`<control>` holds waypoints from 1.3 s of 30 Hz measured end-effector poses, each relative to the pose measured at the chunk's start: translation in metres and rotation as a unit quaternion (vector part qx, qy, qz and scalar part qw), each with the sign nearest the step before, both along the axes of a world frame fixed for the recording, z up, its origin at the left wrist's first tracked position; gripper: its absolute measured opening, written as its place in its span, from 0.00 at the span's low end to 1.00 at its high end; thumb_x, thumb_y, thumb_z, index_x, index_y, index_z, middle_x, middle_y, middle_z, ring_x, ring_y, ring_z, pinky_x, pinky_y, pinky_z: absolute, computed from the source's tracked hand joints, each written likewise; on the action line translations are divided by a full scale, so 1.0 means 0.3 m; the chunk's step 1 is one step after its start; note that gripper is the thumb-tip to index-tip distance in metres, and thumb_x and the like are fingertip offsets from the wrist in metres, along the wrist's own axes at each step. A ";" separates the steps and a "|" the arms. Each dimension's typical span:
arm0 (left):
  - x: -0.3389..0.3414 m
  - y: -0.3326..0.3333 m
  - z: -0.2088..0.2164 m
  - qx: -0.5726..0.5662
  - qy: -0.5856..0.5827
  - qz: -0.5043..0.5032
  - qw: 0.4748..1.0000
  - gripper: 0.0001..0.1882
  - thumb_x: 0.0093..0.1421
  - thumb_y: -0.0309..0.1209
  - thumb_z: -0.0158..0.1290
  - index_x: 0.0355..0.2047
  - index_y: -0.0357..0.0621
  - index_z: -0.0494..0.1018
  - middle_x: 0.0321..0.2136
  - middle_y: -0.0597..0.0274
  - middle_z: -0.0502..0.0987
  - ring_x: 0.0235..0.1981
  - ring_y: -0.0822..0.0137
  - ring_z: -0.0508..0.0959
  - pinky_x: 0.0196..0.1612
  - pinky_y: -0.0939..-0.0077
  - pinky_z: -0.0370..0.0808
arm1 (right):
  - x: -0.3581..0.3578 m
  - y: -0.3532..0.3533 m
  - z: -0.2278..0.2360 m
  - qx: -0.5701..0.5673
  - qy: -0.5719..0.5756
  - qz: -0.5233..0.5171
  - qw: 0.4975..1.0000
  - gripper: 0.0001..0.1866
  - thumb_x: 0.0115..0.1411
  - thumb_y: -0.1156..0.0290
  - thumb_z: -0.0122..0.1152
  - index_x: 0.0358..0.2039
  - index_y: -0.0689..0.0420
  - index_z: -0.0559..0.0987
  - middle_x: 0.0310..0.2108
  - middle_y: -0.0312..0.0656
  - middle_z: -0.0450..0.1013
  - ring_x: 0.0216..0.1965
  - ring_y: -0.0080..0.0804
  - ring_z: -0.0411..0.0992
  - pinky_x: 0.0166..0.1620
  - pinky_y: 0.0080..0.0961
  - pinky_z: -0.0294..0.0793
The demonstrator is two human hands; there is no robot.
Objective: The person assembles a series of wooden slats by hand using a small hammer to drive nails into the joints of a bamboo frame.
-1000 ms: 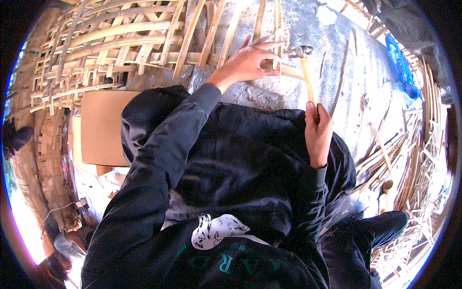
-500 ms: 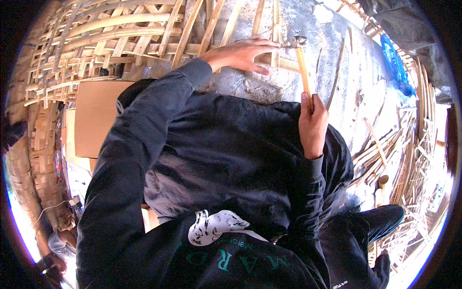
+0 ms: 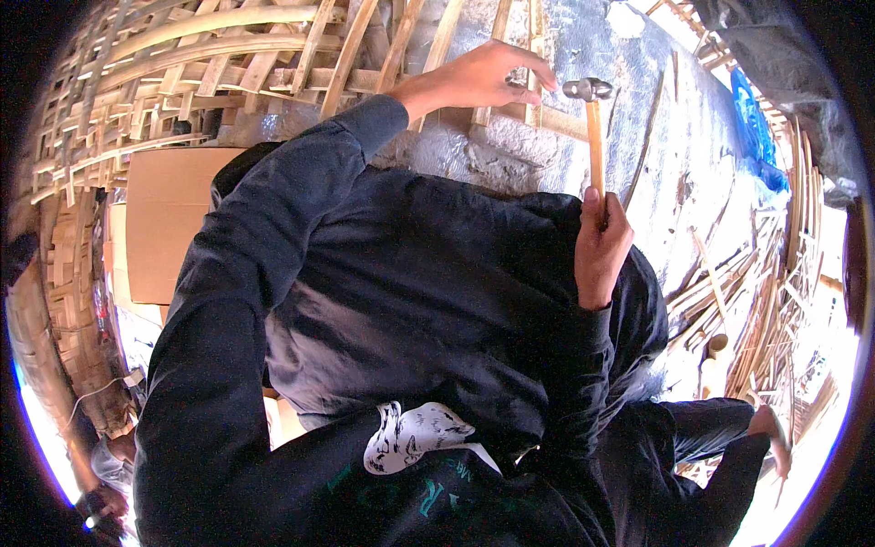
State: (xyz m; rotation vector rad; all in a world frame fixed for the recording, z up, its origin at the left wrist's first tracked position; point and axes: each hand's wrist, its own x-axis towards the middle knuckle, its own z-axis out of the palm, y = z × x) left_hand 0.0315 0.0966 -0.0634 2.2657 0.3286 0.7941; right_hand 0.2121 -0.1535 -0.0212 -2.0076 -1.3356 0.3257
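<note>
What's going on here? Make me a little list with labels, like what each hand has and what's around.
left hand: fingers resting on a bamboo strip of the woven frame
right hand: gripping the hammer by its wooden handle, head up near the left fingers
hammer head: metal, just beside the left fingertips
clothing: dark long sleeves
nearby: cardboard sheet at left, loose bamboo strips at right

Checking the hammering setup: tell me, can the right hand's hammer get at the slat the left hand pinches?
Probably yes: the hammer head hangs just beside the left hand fingertips, nothing between.
</note>
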 end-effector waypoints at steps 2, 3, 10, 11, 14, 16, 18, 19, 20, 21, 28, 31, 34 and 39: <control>0.021 -0.012 -0.001 -0.022 -0.008 -0.007 1.000 0.15 0.61 0.31 0.64 0.49 0.46 0.80 0.44 0.60 0.85 0.50 0.58 0.83 0.60 0.63 0.75 | 0.002 0.005 -0.003 0.001 0.015 -0.005 1.000 0.23 0.73 0.61 0.58 0.26 0.66 0.68 0.19 0.53 0.56 0.24 0.32 0.49 0.26 0.37 0.60; 0.029 -0.018 -0.001 -0.041 -0.018 -0.013 0.999 0.16 0.60 0.28 0.65 0.48 0.45 0.79 0.42 0.61 0.86 0.49 0.60 0.83 0.59 0.64 0.75 | 0.003 0.007 -0.002 0.004 0.029 -0.011 1.000 0.23 0.73 0.61 0.58 0.26 0.66 0.68 0.19 0.53 0.56 0.24 0.31 0.49 0.26 0.36 0.60; 0.033 -0.036 -0.016 -0.149 0.008 0.054 0.987 0.19 0.58 0.27 0.67 0.44 0.45 0.69 0.31 0.63 0.86 0.41 0.64 0.85 0.54 0.66 0.75 | -0.005 0.012 -0.005 -0.024 0.034 -0.008 0.999 0.22 0.73 0.62 0.58 0.27 0.65 0.69 0.19 0.54 0.57 0.23 0.37 0.49 0.26 0.37 0.60; 0.031 -0.040 -0.015 -0.148 0.004 0.070 0.987 0.20 0.57 0.27 0.68 0.43 0.45 0.67 0.30 0.62 0.86 0.41 0.64 0.85 0.54 0.67 0.75 | -0.006 0.010 -0.008 -0.028 0.015 -0.004 0.999 0.22 0.73 0.62 0.58 0.27 0.65 0.69 0.19 0.55 0.58 0.23 0.39 0.48 0.26 0.38 0.61; 0.032 -0.049 -0.014 -0.126 -0.006 0.090 0.988 0.22 0.56 0.26 0.68 0.41 0.44 0.64 0.30 0.59 0.86 0.41 0.64 0.86 0.49 0.66 0.77 | -0.022 0.009 0.007 -0.033 -0.012 -0.002 0.999 0.21 0.73 0.63 0.58 0.27 0.65 0.69 0.19 0.55 0.58 0.23 0.42 0.48 0.26 0.38 0.61; 0.030 -0.050 -0.015 -0.106 -0.012 0.094 0.990 0.22 0.56 0.24 0.68 0.41 0.42 0.63 0.31 0.56 0.86 0.41 0.63 0.87 0.45 0.66 0.79 | -0.031 0.012 0.018 -0.033 -0.018 -0.003 0.999 0.21 0.73 0.63 0.58 0.27 0.65 0.69 0.19 0.56 0.59 0.24 0.43 0.48 0.26 0.39 0.61; 0.033 -0.049 -0.011 -0.139 -0.009 0.079 0.987 0.22 0.57 0.25 0.68 0.40 0.42 0.63 0.31 0.56 0.86 0.40 0.63 0.87 0.47 0.66 0.80 | -0.032 0.010 0.026 -0.019 -0.023 0.009 0.999 0.21 0.72 0.64 0.59 0.27 0.66 0.69 0.19 0.57 0.59 0.24 0.47 0.48 0.27 0.39 0.62; 0.033 -0.052 -0.011 -0.140 -0.009 0.078 0.987 0.22 0.57 0.25 0.68 0.40 0.42 0.63 0.31 0.56 0.86 0.40 0.63 0.87 0.47 0.66 0.80 | -0.033 0.009 0.025 -0.020 -0.023 0.008 0.999 0.21 0.72 0.64 0.59 0.27 0.66 0.69 0.19 0.57 0.59 0.24 0.47 0.48 0.27 0.39 0.62; 0.033 -0.056 -0.009 -0.138 -0.010 0.078 0.987 0.21 0.57 0.25 0.68 0.40 0.42 0.63 0.31 0.55 0.86 0.41 0.63 0.87 0.47 0.66 0.80 | -0.034 0.010 0.025 -0.030 -0.024 0.012 0.999 0.20 0.72 0.64 0.60 0.27 0.66 0.69 0.19 0.58 0.60 0.23 0.49 0.49 0.27 0.40 0.62; 0.034 -0.058 -0.008 -0.135 -0.011 0.078 0.988 0.21 0.58 0.24 0.67 0.40 0.42 0.63 0.32 0.55 0.86 0.41 0.63 0.87 0.47 0.66 0.80 | -0.035 0.010 0.026 -0.039 -0.024 0.015 0.999 0.20 0.72 0.65 0.60 0.27 0.65 0.69 0.19 0.59 0.61 0.23 0.50 0.49 0.27 0.40 0.63; 0.039 -0.055 -0.020 -0.136 -0.005 0.079 0.987 0.21 0.58 0.24 0.68 0.40 0.41 0.64 0.32 0.53 0.86 0.40 0.63 0.87 0.45 0.67 0.80 | -0.066 0.005 0.027 -0.012 -0.050 0.017 0.999 0.17 0.72 0.66 0.59 0.29 0.64 0.71 0.20 0.61 0.65 0.21 0.62 0.60 0.27 0.44 0.66; 0.036 -0.050 -0.033 -0.104 -0.014 0.080 0.991 0.21 0.58 0.25 0.68 0.40 0.40 0.64 0.32 0.52 0.86 0.39 0.63 0.87 0.44 0.68 0.80 | -0.068 0.003 0.027 -0.044 -0.054 0.032 0.997 0.17 0.72 0.67 0.59 0.29 0.64 0.71 0.20 0.61 0.66 0.23 0.65 0.66 0.27 0.45 0.67; 0.039 -0.059 -0.018 -0.133 0.002 0.084 0.988 0.20 0.58 0.25 0.67 0.40 0.39 0.64 0.33 0.51 0.86 0.39 0.62 0.88 0.42 0.69 0.80 | -0.080 0.002 0.043 -0.031 -0.065 0.017 0.997 0.17 0.72 0.66 0.59 0.28 0.64 0.70 0.20 0.62 0.66 0.23 0.67 0.66 0.27 0.46 0.67; 0.034 -0.061 -0.021 -0.124 -0.005 0.079 0.989 0.20 0.58 0.24 0.67 0.39 0.39 0.64 0.33 0.51 0.86 0.39 0.62 0.88 0.41 0.68 0.80 | -0.077 0.005 0.026 -0.047 -0.060 0.024 0.997 0.18 0.72 0.65 0.59 0.28 0.63 0.70 0.21 0.61 0.68 0.23 0.65 0.67 0.26 0.44 0.67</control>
